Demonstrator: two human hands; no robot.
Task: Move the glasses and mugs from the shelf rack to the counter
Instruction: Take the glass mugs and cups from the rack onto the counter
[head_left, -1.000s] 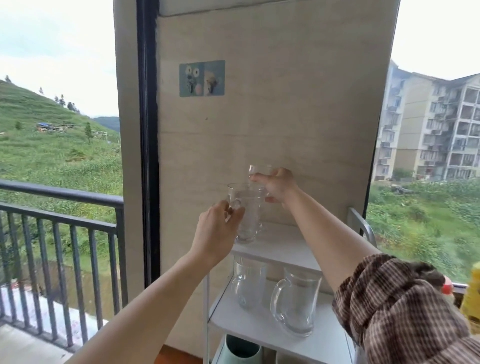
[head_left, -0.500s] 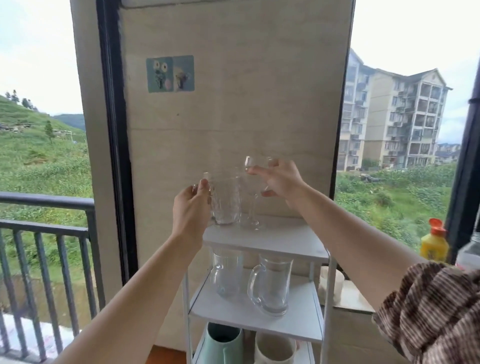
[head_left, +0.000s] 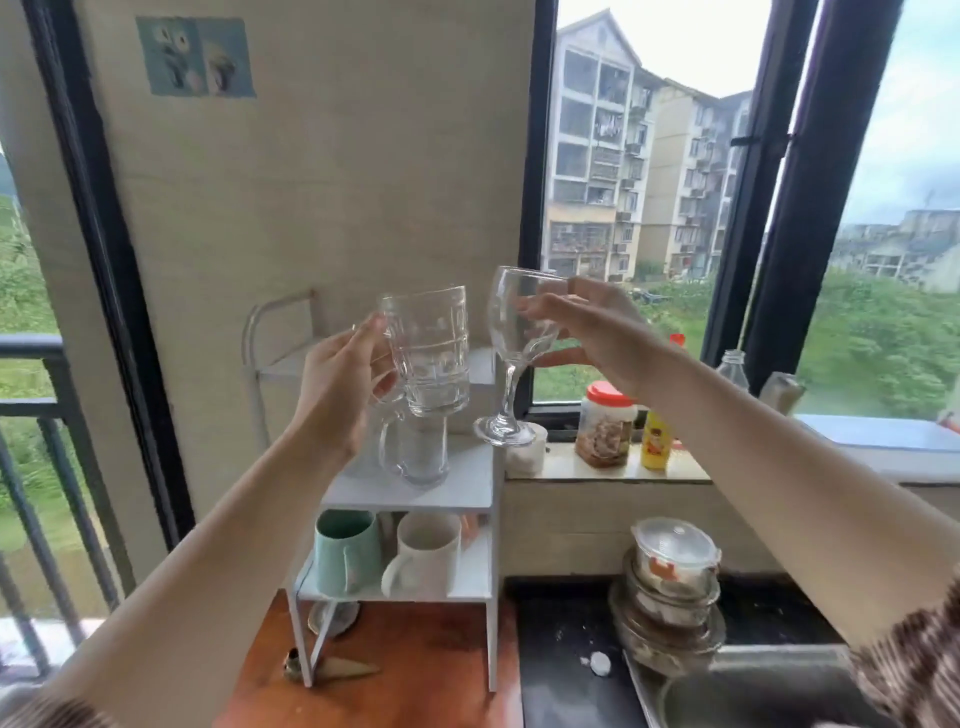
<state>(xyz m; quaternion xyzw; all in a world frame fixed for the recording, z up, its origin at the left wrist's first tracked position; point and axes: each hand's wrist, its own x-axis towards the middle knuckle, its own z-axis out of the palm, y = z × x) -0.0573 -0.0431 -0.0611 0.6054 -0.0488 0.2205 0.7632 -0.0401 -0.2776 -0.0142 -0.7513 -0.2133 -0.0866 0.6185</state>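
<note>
My left hand (head_left: 340, 387) grips the handle of a clear glass mug (head_left: 430, 353) and holds it in the air in front of the white shelf rack (head_left: 415, 496). My right hand (head_left: 592, 338) holds a wine glass (head_left: 511, 353) by its bowl, tilted, to the right of the mug and off the shelf. A second clear glass mug (head_left: 415, 449) stands on the rack's middle shelf. On the lower shelf sit a mint green mug (head_left: 345, 551) and a white mug (head_left: 426, 553). The wooden counter (head_left: 415, 670) lies below the rack.
A window sill to the right carries a red-lidded jar (head_left: 605, 426), a yellow bottle (head_left: 655, 439) and a small white cup (head_left: 527, 452). Stacked glass bowls with lids (head_left: 672, 587) stand beside a sink (head_left: 753, 691). A balcony railing (head_left: 31, 415) is at the left.
Both hands lifted their glasses off the top shelf and drew them back and up. The view tilted down and right, bringing the counter, sink and lower mugs into sight.
</note>
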